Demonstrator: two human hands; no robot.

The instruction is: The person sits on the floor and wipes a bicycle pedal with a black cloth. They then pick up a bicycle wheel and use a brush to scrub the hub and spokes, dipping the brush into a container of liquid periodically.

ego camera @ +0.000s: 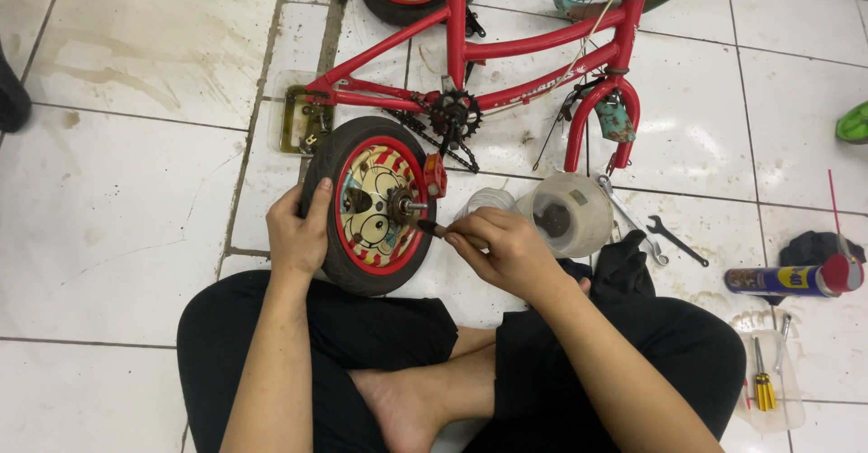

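Hub cleaning, frame centre: left hand grips wheel; right hand pinches brush at axle, needing steady strokes.

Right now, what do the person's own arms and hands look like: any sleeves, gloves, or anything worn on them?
Both forearms are bare, with no sleeves in view. The left hand and right hand wear no gloves, and no rings, watch or bands show. The fingers of the right hand look smudged with dark grime. Below, black trousers cover the crossed legs; the foot is bare.
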